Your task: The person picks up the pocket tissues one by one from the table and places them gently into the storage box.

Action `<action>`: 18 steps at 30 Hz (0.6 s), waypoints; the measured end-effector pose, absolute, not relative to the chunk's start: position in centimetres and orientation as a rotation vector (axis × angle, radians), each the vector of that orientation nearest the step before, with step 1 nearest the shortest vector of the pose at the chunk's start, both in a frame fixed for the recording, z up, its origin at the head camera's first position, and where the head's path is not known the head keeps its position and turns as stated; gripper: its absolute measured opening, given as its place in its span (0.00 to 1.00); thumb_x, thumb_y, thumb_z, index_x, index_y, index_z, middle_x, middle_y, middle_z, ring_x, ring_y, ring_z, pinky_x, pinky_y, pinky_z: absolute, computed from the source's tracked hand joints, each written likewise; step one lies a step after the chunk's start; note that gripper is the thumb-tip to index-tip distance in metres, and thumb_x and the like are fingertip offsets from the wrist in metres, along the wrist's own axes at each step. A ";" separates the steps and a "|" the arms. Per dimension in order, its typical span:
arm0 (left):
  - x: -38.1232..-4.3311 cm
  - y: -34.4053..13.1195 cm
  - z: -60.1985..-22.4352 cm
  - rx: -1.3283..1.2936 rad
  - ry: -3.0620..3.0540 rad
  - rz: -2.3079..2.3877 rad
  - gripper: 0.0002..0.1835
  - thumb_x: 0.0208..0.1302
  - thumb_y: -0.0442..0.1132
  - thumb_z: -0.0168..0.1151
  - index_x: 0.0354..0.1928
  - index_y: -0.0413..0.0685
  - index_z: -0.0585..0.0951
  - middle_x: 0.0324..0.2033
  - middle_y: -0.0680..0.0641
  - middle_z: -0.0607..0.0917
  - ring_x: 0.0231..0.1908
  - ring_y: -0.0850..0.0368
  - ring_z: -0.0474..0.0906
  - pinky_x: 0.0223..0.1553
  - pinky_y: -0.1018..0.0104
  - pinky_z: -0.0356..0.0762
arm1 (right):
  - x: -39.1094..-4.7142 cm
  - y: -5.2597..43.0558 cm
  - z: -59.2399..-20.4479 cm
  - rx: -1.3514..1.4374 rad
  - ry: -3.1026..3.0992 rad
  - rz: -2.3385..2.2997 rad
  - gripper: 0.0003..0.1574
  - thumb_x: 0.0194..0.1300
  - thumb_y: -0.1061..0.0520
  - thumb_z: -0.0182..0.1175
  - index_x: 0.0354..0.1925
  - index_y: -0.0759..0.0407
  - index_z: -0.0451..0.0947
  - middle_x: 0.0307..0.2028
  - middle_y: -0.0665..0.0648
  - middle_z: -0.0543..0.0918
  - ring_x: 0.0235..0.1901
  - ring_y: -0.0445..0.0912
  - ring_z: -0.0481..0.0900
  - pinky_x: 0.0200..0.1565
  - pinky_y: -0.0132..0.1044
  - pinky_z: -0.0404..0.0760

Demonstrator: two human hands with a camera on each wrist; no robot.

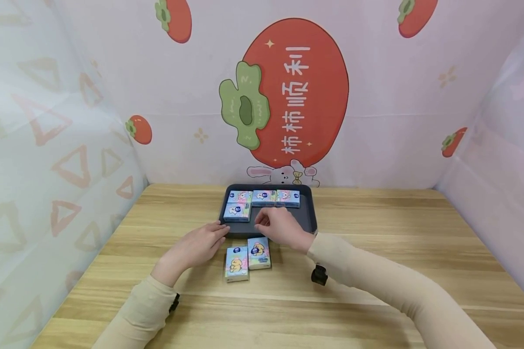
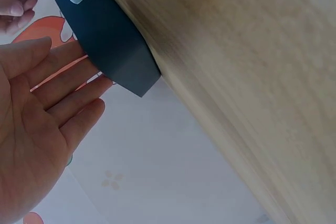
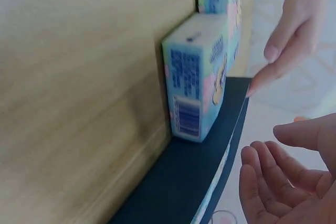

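A dark grey tray (image 1: 305,219) holds several small tissue packs in blue cartoon wrappers. Three stand in a row along its back, and another pack (image 1: 237,212) lies before the leftmost one. My left hand (image 1: 204,244) touches the tray's front left corner with extended fingers, also seen in the left wrist view. Over the tray's front middle hovers my right hand (image 1: 284,227), its fingers loosely bent and holding nothing; the right wrist view shows the thumb apart from the fingers. Two more packs, a left one (image 1: 237,265) and a right one (image 1: 259,253), lie side by side just in front of the tray.
The tray and packs stand on a wood-grain table (image 1: 375,271). Behind it hangs a pale cloth backdrop (image 1: 375,121) printed with persimmons. Similar cloth closes off both sides. Each sleeve carries a small black wrist device.
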State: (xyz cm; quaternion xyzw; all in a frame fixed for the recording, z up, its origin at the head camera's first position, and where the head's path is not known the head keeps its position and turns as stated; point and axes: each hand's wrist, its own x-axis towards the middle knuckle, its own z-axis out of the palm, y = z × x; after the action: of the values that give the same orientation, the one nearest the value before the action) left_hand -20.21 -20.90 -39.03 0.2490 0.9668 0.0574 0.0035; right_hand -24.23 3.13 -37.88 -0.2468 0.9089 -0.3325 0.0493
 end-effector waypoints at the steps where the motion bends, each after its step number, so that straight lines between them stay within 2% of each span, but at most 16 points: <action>1: -20.2 -20.9 -39.0 0.781 3.031 0.180 0.19 0.71 0.40 0.51 0.60 0.40 0.75 0.59 0.36 0.76 0.61 0.41 0.72 0.60 0.47 0.72 | -24.0 3.2 -37.9 -0.767 2.772 -0.999 0.05 0.64 0.53 0.62 0.38 0.51 0.81 0.31 0.45 0.81 0.32 0.37 0.77 0.35 0.27 0.80; 8: -20.2 -20.8 -38.8 0.762 3.032 0.183 0.19 0.71 0.41 0.50 0.60 0.41 0.75 0.60 0.37 0.75 0.61 0.42 0.71 0.61 0.47 0.71 | -22.4 3.1 -38.1 -0.834 2.768 -0.936 0.10 0.61 0.56 0.64 0.41 0.57 0.82 0.31 0.47 0.82 0.31 0.37 0.77 0.35 0.26 0.79; 18: -19.9 -20.7 -38.7 0.770 3.027 0.174 0.19 0.72 0.41 0.50 0.60 0.41 0.75 0.59 0.37 0.76 0.61 0.42 0.72 0.60 0.48 0.72 | -21.0 3.3 -39.1 -0.915 2.890 -0.717 0.13 0.61 0.52 0.65 0.43 0.55 0.83 0.37 0.51 0.85 0.35 0.39 0.80 0.38 0.31 0.82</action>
State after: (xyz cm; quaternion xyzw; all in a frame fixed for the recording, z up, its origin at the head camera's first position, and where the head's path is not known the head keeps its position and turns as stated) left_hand -19.93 -20.69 -38.66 0.2460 0.9677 0.0555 0.0065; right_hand -21.03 3.25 -39.10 -0.2937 0.9277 -0.2303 0.0132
